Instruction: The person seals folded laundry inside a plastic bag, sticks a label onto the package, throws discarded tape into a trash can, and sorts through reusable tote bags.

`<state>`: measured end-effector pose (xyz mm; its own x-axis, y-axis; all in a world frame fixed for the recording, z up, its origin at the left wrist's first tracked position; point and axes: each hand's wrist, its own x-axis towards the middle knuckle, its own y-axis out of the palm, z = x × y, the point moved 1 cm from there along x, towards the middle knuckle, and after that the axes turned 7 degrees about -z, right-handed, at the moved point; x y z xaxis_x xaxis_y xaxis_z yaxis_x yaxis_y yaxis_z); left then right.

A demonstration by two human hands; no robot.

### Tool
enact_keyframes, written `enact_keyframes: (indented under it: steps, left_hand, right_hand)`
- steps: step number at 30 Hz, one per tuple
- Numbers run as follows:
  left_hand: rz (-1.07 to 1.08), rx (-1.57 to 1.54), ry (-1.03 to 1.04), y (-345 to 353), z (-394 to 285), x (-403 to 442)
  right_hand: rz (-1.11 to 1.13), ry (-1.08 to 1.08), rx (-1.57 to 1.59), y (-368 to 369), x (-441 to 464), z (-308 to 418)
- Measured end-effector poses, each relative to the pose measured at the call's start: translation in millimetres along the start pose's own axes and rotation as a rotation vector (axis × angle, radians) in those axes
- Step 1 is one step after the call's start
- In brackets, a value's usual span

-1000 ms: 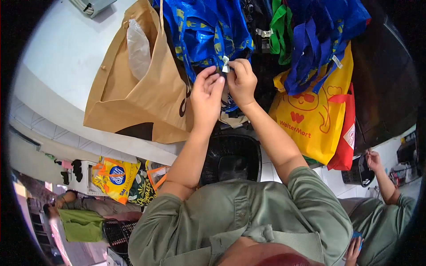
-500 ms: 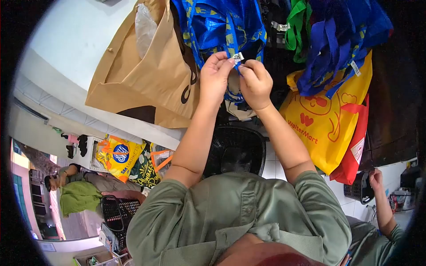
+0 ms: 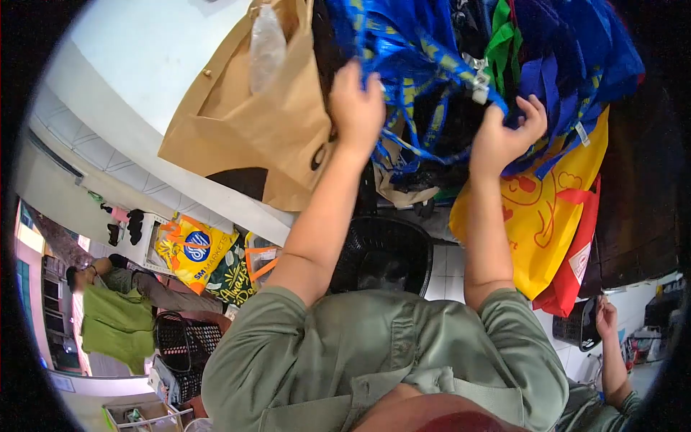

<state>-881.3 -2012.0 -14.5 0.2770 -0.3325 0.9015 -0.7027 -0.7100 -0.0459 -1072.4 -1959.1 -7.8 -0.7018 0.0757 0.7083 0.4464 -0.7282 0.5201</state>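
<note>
A blue bag [image 3: 410, 47] with yellow-printed straps hangs in front of me, its handles loose and tangled. My left hand [image 3: 358, 111] is at the bag's left strap, slightly smeared by motion, with thumb and fingers closed about it. A strap running to the right is pinched by my right hand [image 3: 506, 140] between thumb and forefinger, the other fingers spread. Close above that pinch, a white tag [image 3: 478, 79] dangles. Left of my left hand stands a brown paper bag [image 3: 252, 129] with clear plastic [image 3: 267, 49] in its mouth.
Green straps [image 3: 502, 45], purple straps [image 3: 540, 79], a yellow bag [image 3: 554, 209] and a red bag [image 3: 572, 277] hang at right. Below my hands is a black basket [image 3: 381, 255]. Printed bags [image 3: 198, 248] are at left. Another person holds green cloth [image 3: 119, 320]; another person's hand [image 3: 606, 317] is at right.
My hands have moved apart, the right one going right with a strap. The tag they were both at now hangs near my right hand. The green cloth at left has spread lower.
</note>
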Motion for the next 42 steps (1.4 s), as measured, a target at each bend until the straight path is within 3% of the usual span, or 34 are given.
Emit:
enact_keyframes:
  steps: [1, 2, 4, 7, 8, 9, 10, 11, 12, 14, 16, 18, 20, 22, 28, 32, 33, 36, 37, 39, 42]
  left_hand:
    - [0.085, 0.081, 0.025, 3, -25, 0]
    - [0.118, 0.008, 0.0, 22, -28, -5]
    - [0.192, 0.037, 0.006, 49, -36, -19]
    - [0.169, -0.107, 0.183, 79, -49, -43]
    - [0.159, -0.156, 0.243, 81, -50, -45]
    - [0.516, 0.237, 0.308, 59, -68, -32]
    - [0.608, 0.346, 0.306, 42, -73, -29]
    - [0.495, 0.325, 0.332, 39, -62, -31]
    - [0.383, 0.301, 0.357, 34, -52, -32]
    - [0.334, 0.297, 0.176, 23, -32, -35]
    - [0.313, 0.343, 0.134, 16, -1, -33]
    - [0.275, 0.072, 0.205, 6, 10, -28]
    - [0.305, 0.002, 0.255, -4, 20, -26]
    - [0.356, 0.155, 0.645, -23, 30, -33]
    - [0.585, 0.145, 0.576, -42, 23, -62]
    - [0.477, 0.217, 0.445, -57, 25, -58]
    - [0.424, 0.104, 0.306, -60, 31, -47]
    - [0.072, 0.176, 0.01, -69, 48, -28]
    - [0.078, 0.171, 0.012, -69, 46, -29]
    - [0.231, -0.13, -0.367, -69, 27, -23]
    - [0.11, -0.037, 0.394, -44, -14, -14]
  right_hand:
    - [-0.032, -0.249, 0.0, 5, -3, 29]
    - [0.043, -0.341, 0.203, 9, -8, 50]
    - [0.597, -0.536, 0.371, 28, -13, 66]
    - [0.819, -0.77, -0.127, 74, -7, 55]
    - [0.811, -0.811, -0.296, 88, 1, 37]
    - [0.861, -0.858, -0.473, 94, 17, 29]
    - [0.957, -0.776, -0.324, 99, 42, 20]
    - [0.924, -0.754, -0.295, 96, 55, 8]
    - [1.017, -0.581, -0.177, 95, 69, -5]
    - [0.872, -0.269, 0.005, 87, 89, -25]
    - [0.936, -0.301, -0.073, 82, 103, -42]
    - [1.081, -0.436, -0.288, 77, 102, -61]
    - [0.925, -0.658, -0.178, 84, 89, -81]
    - [0.949, -0.601, -0.123, 80, 88, -88]
    - [0.831, -0.624, -0.142, 86, 72, -94]
    - [0.717, -0.61, -0.199, 82, 64, -86]
    - [0.669, -0.603, -0.204, 81, 64, -89]
    - [0.59, -0.593, -0.26, 78, 63, -99]
    - [0.582, -0.563, -0.244, 77, 62, -101]
    - [0.559, -0.537, -0.169, 76, 58, -83]
    - [0.67, -0.668, -0.137, 72, 43, -31]
